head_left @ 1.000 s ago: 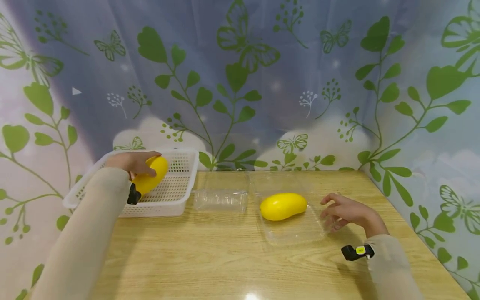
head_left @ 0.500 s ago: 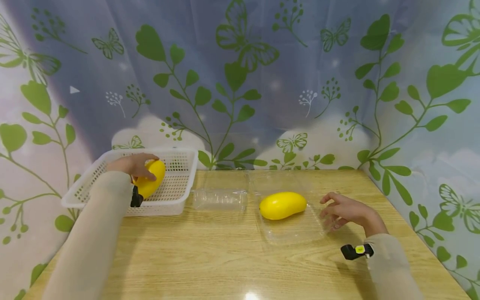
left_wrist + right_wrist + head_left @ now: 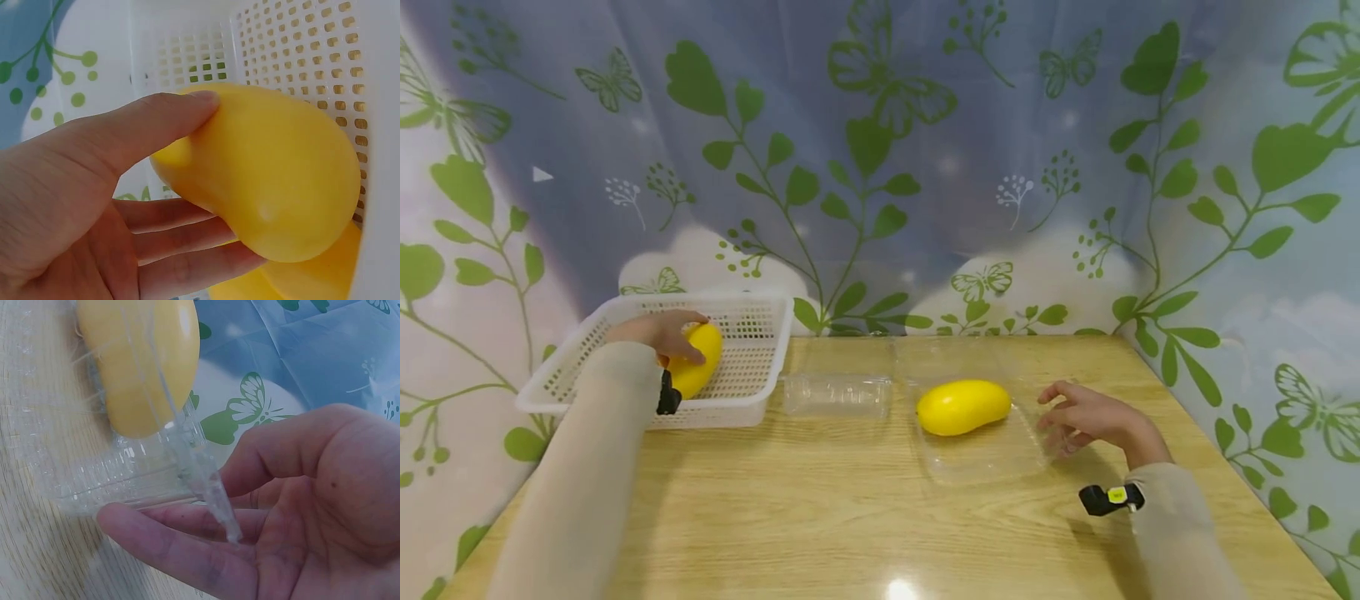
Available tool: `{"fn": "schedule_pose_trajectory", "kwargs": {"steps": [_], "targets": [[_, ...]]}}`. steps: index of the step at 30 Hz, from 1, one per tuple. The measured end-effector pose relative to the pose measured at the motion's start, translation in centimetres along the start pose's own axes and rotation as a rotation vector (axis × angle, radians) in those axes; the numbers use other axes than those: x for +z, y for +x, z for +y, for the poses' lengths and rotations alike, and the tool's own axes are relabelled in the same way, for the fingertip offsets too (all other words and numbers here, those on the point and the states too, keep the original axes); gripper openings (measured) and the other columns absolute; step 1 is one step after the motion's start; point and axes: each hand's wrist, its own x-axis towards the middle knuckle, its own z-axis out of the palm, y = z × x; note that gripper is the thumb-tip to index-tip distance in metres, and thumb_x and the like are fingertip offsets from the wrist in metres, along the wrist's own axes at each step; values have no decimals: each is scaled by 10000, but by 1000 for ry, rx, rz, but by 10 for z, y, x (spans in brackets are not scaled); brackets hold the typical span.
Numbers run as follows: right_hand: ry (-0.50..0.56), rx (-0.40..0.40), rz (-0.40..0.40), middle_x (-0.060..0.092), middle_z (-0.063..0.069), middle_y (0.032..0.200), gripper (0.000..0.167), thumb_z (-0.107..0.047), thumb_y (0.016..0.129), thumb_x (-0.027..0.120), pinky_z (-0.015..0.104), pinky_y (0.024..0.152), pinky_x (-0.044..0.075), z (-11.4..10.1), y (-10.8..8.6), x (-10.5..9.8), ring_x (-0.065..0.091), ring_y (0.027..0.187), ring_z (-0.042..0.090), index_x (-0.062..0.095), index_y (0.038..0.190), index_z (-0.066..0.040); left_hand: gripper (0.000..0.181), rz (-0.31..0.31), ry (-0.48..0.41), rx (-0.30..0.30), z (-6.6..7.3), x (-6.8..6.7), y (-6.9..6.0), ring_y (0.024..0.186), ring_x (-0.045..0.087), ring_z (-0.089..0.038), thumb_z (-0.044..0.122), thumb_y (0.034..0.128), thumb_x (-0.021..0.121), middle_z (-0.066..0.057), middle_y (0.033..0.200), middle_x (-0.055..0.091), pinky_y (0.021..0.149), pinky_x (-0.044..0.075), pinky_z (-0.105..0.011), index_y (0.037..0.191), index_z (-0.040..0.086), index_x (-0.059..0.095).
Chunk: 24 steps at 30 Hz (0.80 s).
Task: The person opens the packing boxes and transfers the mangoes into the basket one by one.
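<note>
My left hand (image 3: 658,331) grips a yellow mango (image 3: 281,169) inside the white plastic basket (image 3: 730,414), thumb on top and fingers beneath. Under it in the left wrist view, more yellow mango (image 3: 319,269) shows, partly hidden. A second mango (image 3: 964,407) lies in the right-hand part of a clear plastic container (image 3: 977,467) on the table. At that container's right side is my right hand (image 3: 1093,418); in the right wrist view the clear rim (image 3: 209,494) passes between its thumb and fingers, which hold it lightly.
Another clear plastic box section (image 3: 837,396) lies between the basket and the mango in the container. The wooden table (image 3: 790,517) runs back to a printed leaf-and-butterfly curtain (image 3: 880,208), which also lines both sides.
My left hand has lowered slightly and moved a little left with the mango, deeper in the basket. The right hand keeps its place by the container. The head view shifts slightly.
</note>
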Motion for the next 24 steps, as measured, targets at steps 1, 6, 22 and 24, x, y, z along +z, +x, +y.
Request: {"fn": "schedule_pose_trajectory", "kwargs": {"steps": [1, 6, 22, 24], "targets": [[1, 2, -1, 611, 363, 1298, 476, -94, 1052, 480, 396, 761, 638, 0, 0, 0, 729, 925, 293, 273, 1424, 119, 893, -4, 1, 3, -1, 0, 1, 931, 607, -284, 340, 975, 707, -362, 1599, 241, 768, 550, -336, 1638, 67, 177], [-5, -4, 4, 664, 316, 1194, 486, -94, 1040, 512, 385, 748, 635, 0, 2, 1, 728, 885, 285, 280, 1412, 115, 855, 20, -13, -25, 1, -1, 1, 975, 629, -333, 265, 965, 715, -367, 1580, 271, 778, 574, -365, 1625, 60, 213], [1, -7, 4, 629, 352, 1267, 487, -96, 1046, 495, 411, 763, 640, 5, 3, 0, 724, 932, 301, 270, 1423, 115, 756, 77, -16, -11, 4, -5, -11, 1181, 625, -450, 213, 972, 677, -356, 1568, 325, 857, 577, -483, 1596, 41, 285], [-1, -8, 5, 620, 357, 1280, 484, -94, 1045, 483, 410, 757, 640, 4, 2, 0, 724, 931, 307, 268, 1423, 117, 750, 85, -21, -4, 6, -6, -12, 1210, 600, -478, 210, 979, 670, -357, 1537, 374, 805, 588, -443, 1597, 41, 281]]}}
